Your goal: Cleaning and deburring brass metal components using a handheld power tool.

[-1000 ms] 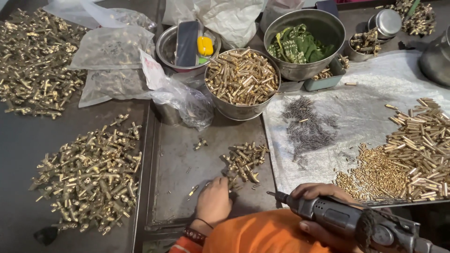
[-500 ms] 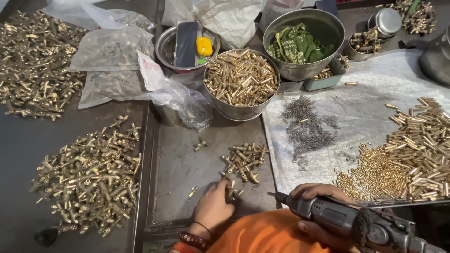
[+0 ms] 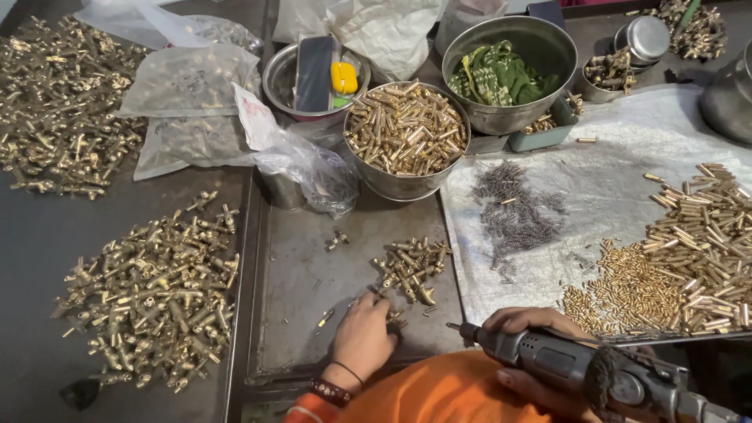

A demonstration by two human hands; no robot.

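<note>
The left hand (image 3: 362, 337) rests palm down on the metal tray (image 3: 298, 274), its fingers (image 3: 377, 304) curled together at the near edge of a small heap of brass fittings (image 3: 411, 266). Whether they pinch a piece cannot be told, since the tips are hidden among the parts. The right hand (image 3: 540, 352) wraps its fingers tightly round a grey power driver (image 3: 580, 368), held level with its bit pointing left toward the left hand, probably so a picked piece can meet it close by.

Stock appears sorted by kind. A steel bowl (image 3: 407, 184) of brass tubes stands just beyond the heap. To the right, a pale sheet (image 3: 611, 172) carries dark springs (image 3: 513, 211) and loose brass tubes (image 3: 705, 235). On the table (image 3: 31, 258), at left, lies a larger pile of brass fittings (image 3: 153, 290).

At the far left lie clear plastic bags (image 3: 188, 82), flat and cloudy, holding small parts. A crumpled clear bag (image 3: 301, 160) with a white printed corner sags beside the bowl.
</note>
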